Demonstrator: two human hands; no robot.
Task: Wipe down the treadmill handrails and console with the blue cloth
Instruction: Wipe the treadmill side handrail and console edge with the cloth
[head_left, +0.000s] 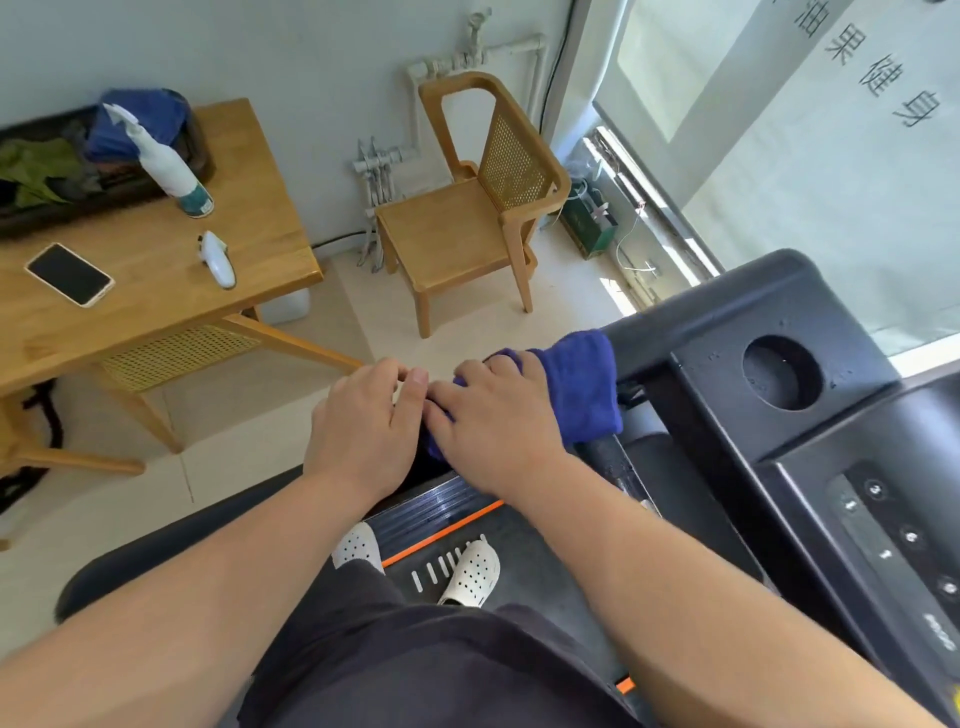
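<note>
The blue cloth is lying draped over the treadmill's dark handrail, just where the rail is meeting the console, and it is hanging down on both sides of the bar. The right hand is resting on top of the cloth's near part, its fingers curling close together over the fabric and pressing it around the rail, so that most of the cloth is showing beyond the knuckles and a darker edge is peeking out under the palm. The left hand is sitting just beside the right one, thumb tips touching, with its fingers bending downward and held together; what they are closing on is hidden beneath the hand, and I cannot tell whether it is the rail's end or the cloth's edge. Both forearms are reaching forward from the lower corners and converging at the rail, wrists fairly straight, backs of the hands facing up. To the left, a wooden table is carrying a phone and a spray bottle.
</note>
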